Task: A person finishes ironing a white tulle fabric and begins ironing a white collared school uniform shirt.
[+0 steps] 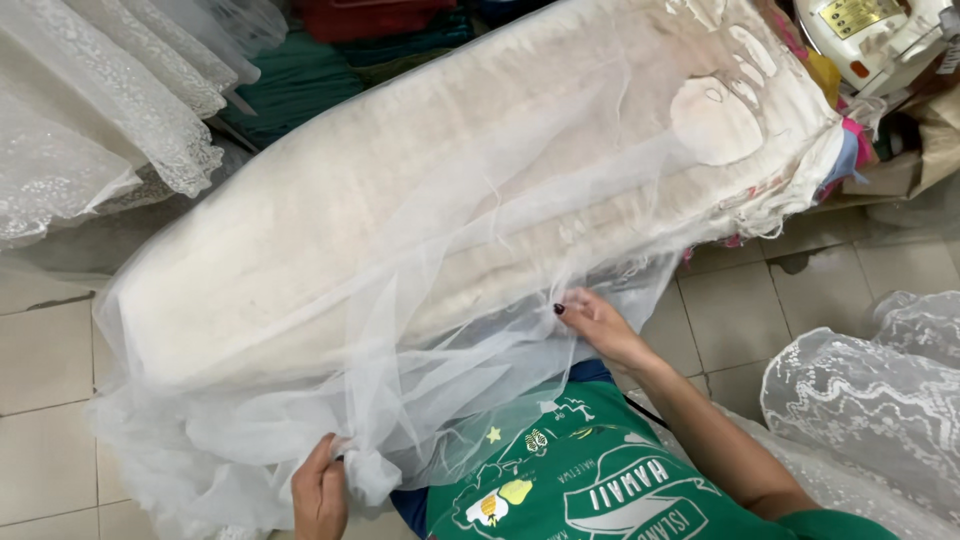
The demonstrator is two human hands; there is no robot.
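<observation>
Head view is showing me working a sheet of sheer white tulle (pixel 420 330) over a long cream-coloured padded board (pixel 450 190) that is running from the lower left toward the upper right of the picture. I am bunching the loose lower end of the tulle in my left hand (pixel 320 493), fingers closed around a gathered knot of it just below the near left corner of the board. My right hand (pixel 592 318) is pinching the tulle's edge against the board's near long side, fingertips closed on the fabric. As I judge it, the spreading is only partly done: the tulle is lying over the near half and the left end of the board, while the far right end is looking bare, with frayed threads hanging there. Much of the fabric is sagging in folds off the near edge toward the tiled floor (pixel 740 310), so smoothing is remaining. Lace curtains (pixel 120 120) are hanging beyond the far left corner, and more lace (pixel 860 390) is piling up at my right.
</observation>
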